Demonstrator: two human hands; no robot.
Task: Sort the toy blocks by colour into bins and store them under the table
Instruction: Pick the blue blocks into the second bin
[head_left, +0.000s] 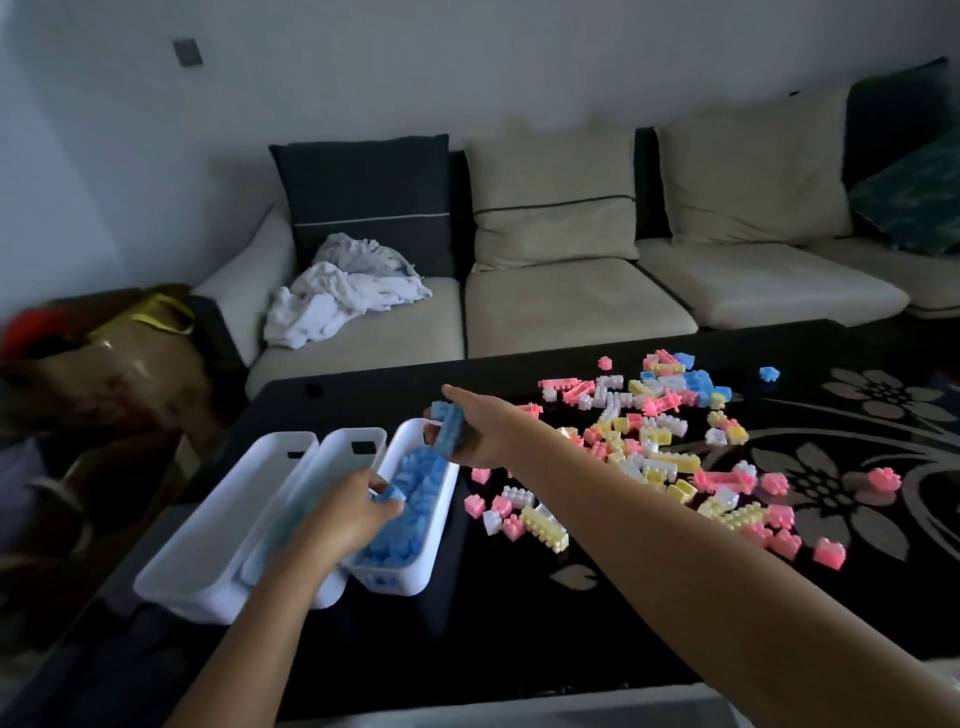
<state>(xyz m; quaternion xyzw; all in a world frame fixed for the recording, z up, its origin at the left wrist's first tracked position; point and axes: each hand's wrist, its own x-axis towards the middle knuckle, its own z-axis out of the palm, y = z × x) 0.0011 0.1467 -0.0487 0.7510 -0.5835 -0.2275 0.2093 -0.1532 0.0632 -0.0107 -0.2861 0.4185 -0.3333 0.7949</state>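
Blocks (445, 428) of blue in grip of left hand (353, 514) and right hand (478, 431), above bin (436, 540)

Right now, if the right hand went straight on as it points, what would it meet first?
Probably the crumpled white cloth on the beige sofa: the right hand, gripping blue toy blocks, points there over the black glass table's corner; depth unclear.

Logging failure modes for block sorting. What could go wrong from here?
1. Right hand holds a blue stack over the blue bin's far rim; dropped there, it may bounce out.
2. Left bin sits near the table edge; the left hand, holding a blue block, might nudge it off.
3. Some blue sits mixed in the far pile; easily missed.
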